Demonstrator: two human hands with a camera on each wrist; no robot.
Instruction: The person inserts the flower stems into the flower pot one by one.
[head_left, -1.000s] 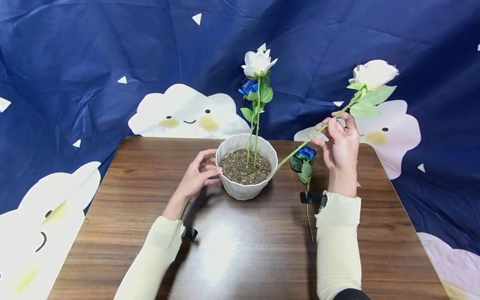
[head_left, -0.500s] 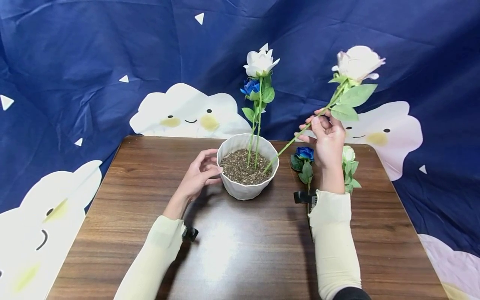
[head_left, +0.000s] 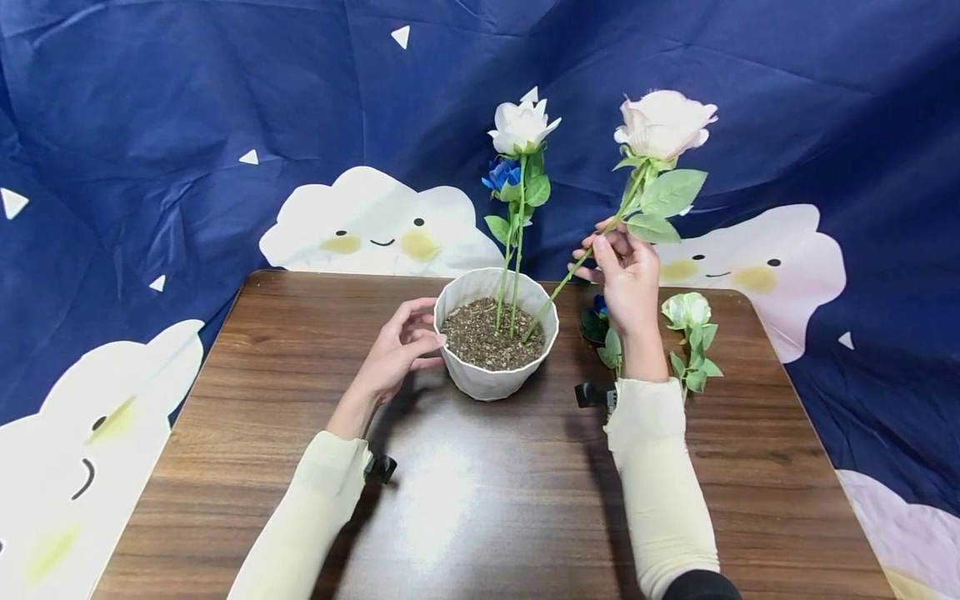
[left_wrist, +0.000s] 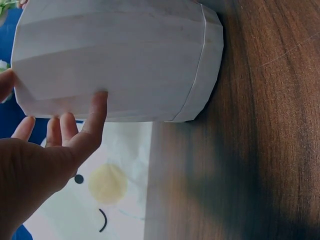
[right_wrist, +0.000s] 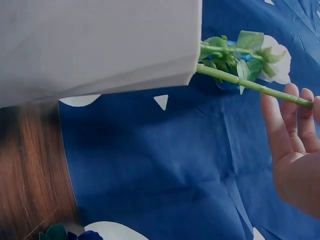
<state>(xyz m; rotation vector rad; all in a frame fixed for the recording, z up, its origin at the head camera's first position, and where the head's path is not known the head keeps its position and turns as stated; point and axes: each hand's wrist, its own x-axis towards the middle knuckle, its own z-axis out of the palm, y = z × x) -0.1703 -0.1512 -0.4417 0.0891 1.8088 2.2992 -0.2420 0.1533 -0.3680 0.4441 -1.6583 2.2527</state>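
- Since the earlier frame I see the right hand and its pale rose shifted left toward the pot, the stem steeper.
- I have that hand pinching the stem, slanting down-left inside the rim; its foot meets the soil, planted or not I can't tell.
- Left hand: relaxed fingers against the pot's left wall.
- I count one pot, five roses: standing white rose, standing blue rose, one held, two on the bench.

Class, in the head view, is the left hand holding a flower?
No, the left hand holds the pot at its side, while the right hand pinches the pale rose.
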